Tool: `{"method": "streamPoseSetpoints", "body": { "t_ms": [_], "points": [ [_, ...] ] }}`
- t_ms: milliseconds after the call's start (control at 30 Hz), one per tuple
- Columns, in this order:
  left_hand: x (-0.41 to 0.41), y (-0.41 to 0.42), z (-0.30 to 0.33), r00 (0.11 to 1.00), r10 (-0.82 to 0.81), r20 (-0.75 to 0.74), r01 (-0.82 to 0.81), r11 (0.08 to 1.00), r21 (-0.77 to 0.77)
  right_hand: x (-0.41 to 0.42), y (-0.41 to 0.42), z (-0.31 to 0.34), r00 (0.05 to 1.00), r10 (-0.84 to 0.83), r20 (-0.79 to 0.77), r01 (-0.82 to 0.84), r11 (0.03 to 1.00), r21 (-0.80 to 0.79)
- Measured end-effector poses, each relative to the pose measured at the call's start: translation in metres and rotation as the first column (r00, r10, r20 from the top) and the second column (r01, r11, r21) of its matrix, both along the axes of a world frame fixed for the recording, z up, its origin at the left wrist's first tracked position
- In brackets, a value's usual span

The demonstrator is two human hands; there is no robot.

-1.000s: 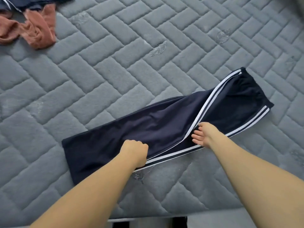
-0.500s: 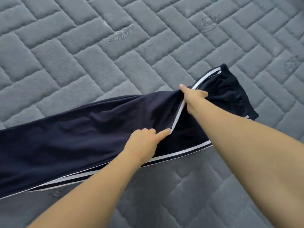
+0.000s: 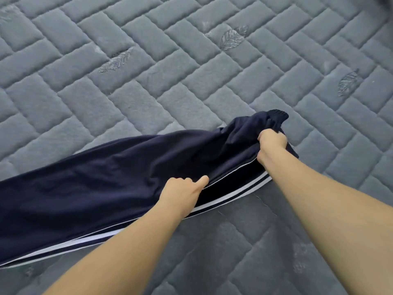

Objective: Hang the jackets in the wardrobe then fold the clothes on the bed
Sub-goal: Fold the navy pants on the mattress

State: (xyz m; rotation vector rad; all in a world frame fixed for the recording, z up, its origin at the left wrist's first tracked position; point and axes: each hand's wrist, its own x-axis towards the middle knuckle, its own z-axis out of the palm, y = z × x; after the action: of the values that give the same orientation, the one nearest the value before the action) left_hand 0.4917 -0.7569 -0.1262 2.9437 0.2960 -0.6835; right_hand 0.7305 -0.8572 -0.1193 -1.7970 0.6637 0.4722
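Navy track pants (image 3: 102, 184) with white side stripes lie stretched across the grey quilted bed (image 3: 170, 71), running from the lower left edge to the centre right. My left hand (image 3: 182, 192) pinches the upper layer's striped edge near the middle of the pants, thumb pointing right. My right hand (image 3: 271, 143) grips a bunch of fabric near the ribbed waistband end, lifting it a little off the lower layer. The far left end of the pants runs out of the frame.
The quilted bedspread with stitched leaf motifs (image 3: 234, 38) fills the whole view around the pants. A dark blurred shape sits at the top right corner (image 3: 387, 0).
My right hand has moved further right along the upper layer to the waistband end and bunched the fabric there. My left hand keeps its pinch on the striped edge. The view has shifted right.
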Motion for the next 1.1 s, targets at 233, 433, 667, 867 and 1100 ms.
{"method": "streamPoseSetpoints", "body": {
  "t_ms": [233, 433, 667, 867, 1100],
  "points": [
    [-0.012, -0.027, -0.006, 0.958, -0.27, -0.098, 0.262, 0.961, -0.083, -0.006, -0.074, -0.01, 0.95, -0.244, -0.194, 0.279, 0.944, 0.179],
    [-0.007, -0.037, -0.007, 0.973, -0.183, -0.142, 0.176, 0.983, -0.058, 0.002, -0.064, -0.009, 0.998, -0.02, 0.06, 0.017, 0.999, 0.051],
    [-0.016, -0.031, -0.011, 0.956, -0.246, -0.163, 0.208, 0.953, -0.22, -0.023, -0.076, -0.031, 0.977, -0.211, 0.015, 0.206, 0.934, -0.292],
    [-0.067, 0.015, -0.006, 0.982, 0.181, -0.062, -0.191, 0.932, -0.308, -0.126, -0.037, -0.039, 0.956, -0.288, -0.048, 0.27, 0.935, -0.232],
    [-0.179, 0.097, -0.002, 0.952, 0.307, 0.004, -0.305, 0.946, -0.11, -0.25, 0.04, -0.031, 0.868, -0.453, -0.203, 0.455, 0.89, -0.042]
  ]
}}
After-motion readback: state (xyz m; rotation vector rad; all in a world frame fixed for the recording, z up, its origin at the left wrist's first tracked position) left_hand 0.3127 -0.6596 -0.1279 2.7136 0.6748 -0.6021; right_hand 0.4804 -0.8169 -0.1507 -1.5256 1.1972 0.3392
